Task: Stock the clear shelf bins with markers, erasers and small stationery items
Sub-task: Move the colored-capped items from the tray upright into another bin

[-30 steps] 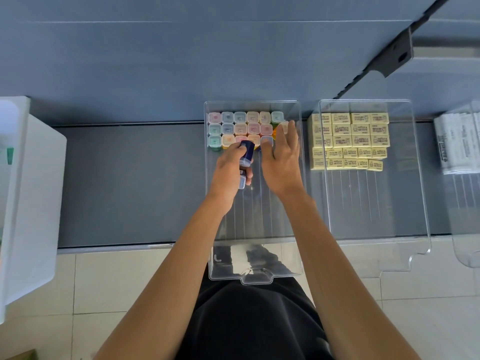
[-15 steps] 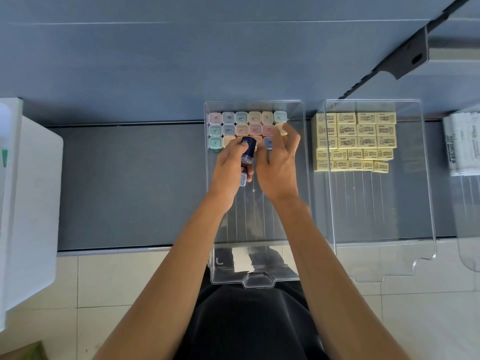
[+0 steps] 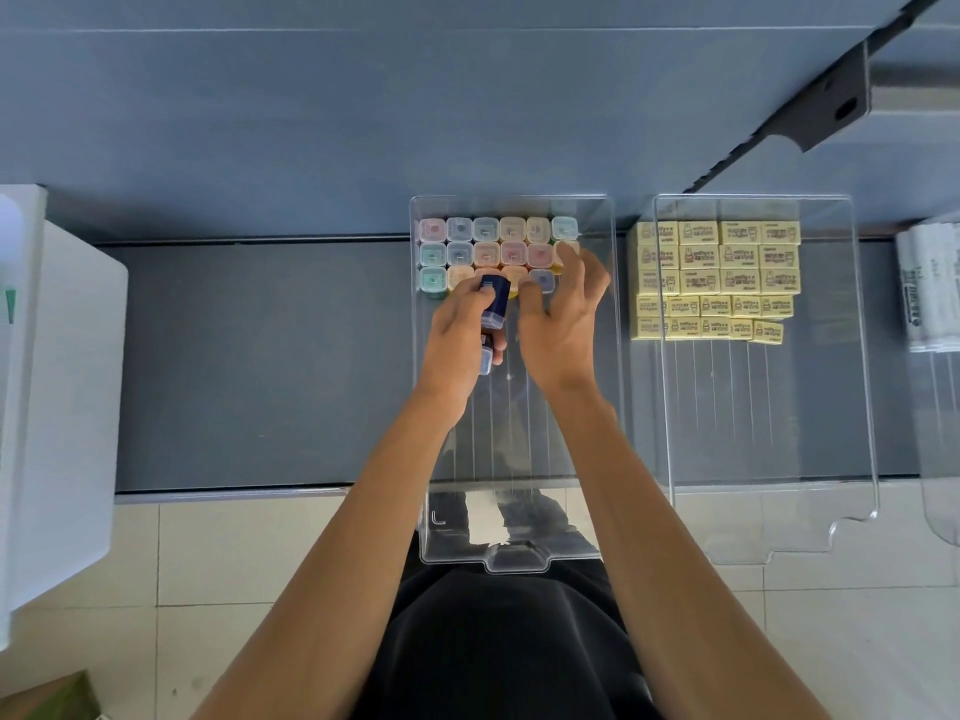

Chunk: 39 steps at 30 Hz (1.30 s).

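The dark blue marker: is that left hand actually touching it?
Touching. The head view shows the left hand with its fingers curled round the dark blue marker, gripping it.

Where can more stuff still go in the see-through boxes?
The marker bin is bare nearer than the markers, under the arms. The eraser bin is bare nearer than the erasers. Crowded: the marker rows, where left hand and right hand work.
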Motion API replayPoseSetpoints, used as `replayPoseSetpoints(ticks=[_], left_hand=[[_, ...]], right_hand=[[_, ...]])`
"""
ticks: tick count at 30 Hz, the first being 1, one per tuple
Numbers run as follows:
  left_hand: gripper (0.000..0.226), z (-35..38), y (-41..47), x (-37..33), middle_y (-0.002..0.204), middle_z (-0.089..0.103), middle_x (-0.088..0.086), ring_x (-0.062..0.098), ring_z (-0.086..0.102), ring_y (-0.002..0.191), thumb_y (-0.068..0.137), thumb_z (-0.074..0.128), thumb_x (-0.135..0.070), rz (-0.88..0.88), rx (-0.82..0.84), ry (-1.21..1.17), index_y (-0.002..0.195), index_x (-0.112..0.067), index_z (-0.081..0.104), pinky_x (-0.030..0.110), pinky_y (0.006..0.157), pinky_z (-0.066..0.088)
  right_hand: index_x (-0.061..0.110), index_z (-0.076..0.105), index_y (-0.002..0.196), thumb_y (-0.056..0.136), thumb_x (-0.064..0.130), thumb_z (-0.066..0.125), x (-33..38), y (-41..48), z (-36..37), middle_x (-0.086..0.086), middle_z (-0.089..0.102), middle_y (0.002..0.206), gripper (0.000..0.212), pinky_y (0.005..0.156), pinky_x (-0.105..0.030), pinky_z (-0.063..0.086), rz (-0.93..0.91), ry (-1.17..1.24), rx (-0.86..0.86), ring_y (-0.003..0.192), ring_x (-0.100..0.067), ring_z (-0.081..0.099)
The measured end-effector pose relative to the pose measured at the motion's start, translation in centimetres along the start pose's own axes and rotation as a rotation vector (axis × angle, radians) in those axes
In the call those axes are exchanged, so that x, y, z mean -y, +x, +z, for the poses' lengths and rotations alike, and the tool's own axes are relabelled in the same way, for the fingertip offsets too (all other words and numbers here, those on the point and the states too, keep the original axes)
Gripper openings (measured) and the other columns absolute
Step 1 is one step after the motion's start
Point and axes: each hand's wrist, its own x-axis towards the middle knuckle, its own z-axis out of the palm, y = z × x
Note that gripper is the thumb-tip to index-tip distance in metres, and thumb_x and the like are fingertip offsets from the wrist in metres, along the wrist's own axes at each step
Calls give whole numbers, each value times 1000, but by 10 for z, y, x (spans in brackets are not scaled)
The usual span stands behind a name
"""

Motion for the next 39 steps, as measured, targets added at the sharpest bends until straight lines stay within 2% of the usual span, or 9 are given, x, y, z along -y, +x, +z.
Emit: replayPoseSetpoints(ticks=[5, 8, 13, 18, 23, 29, 34, 37, 39], left_hand=[[21, -3, 1, -3, 66, 50, 6, 13, 47, 49, 103, 38, -11, 69, -22, 2, 98, -13, 58, 26, 47, 37], [21, -3, 2, -1, 65, 50, 4, 14, 47, 51, 104, 38, -12, 76, -17, 27, 96, -14, 58, 25, 47, 38], [20, 4, 1, 2, 62, 56, -3, 14, 48, 51, 103, 41, -14, 58, -16, 0, 102, -12, 60, 26, 48, 40], [15, 8, -7, 7, 78, 59, 7, 13, 48, 52, 102, 51, -14, 79, 14, -24, 116, -9, 55, 25, 48, 40], [23, 9, -15, 12, 80, 67, 3, 13, 48, 55, 95, 64, -12, 137, 44, 57, 116, -4, 61, 27, 51, 41], [31, 2, -32, 7, 92, 68, -1, 10, 46, 52, 102, 49, -5, 243, 136, 108, 129, -16, 59, 21, 49, 40], [33, -13, -36, 2, 102, 69, -2, 12, 45, 53, 103, 49, -7, 299, 195, 207, 134, -10, 58, 23, 52, 42], [27, -14, -37, 2, 91, 70, -12, 13, 45, 52, 99, 58, -14, 247, 161, 190, 126, -9, 59, 25, 50, 42], [20, -16, -39, 4, 82, 69, -10, 12, 45, 51, 98, 60, -17, 207, 148, 128, 116, -10, 60, 25, 49, 41]], right_hand=[[2, 39, 139, 94, 15, 46, -9, 0, -1, -19, 31, 145, 47, 93, -44, 49, -67, -98, -2, 124, -34, 44], [4, 37, 142, 95, 18, 45, -14, -2, -4, -20, 28, 152, 50, 101, -54, 46, -66, -117, 10, 137, -38, 35], [5, 36, 146, 97, 13, 48, -14, -9, -11, -17, 35, 151, 51, 110, -46, 38, -34, -71, 15, 142, -31, 32], [6, 45, 139, 97, 11, 50, -12, -24, -21, -10, 47, 138, 42, 93, -6, 36, -93, -43, -13, 120, -10, 46], [9, 61, 118, 102, 17, 46, -11, -40, -29, -3, 67, 107, 24, 79, -29, 55, -23, 212, -6, 91, -11, 65], [10, 62, 118, 101, 18, 52, -6, -49, -40, 2, 70, 95, 21, 75, -25, 55, 12, 318, 29, 81, -8, 66], [5, 60, 122, 101, 16, 51, 1, -56, -38, 1, 68, 94, 25, 70, -21, 53, -18, 395, 23, 75, -5, 63], [8, 61, 114, 99, 12, 55, 0, -66, -36, -1, 70, 95, 16, 69, -21, 53, -3, 448, -46, 75, -7, 67], [10, 59, 112, 98, 11, 56, -1, -73, -34, -3, 71, 98, 13, 73, -25, 55, 53, 526, -59, 77, -11, 69]])
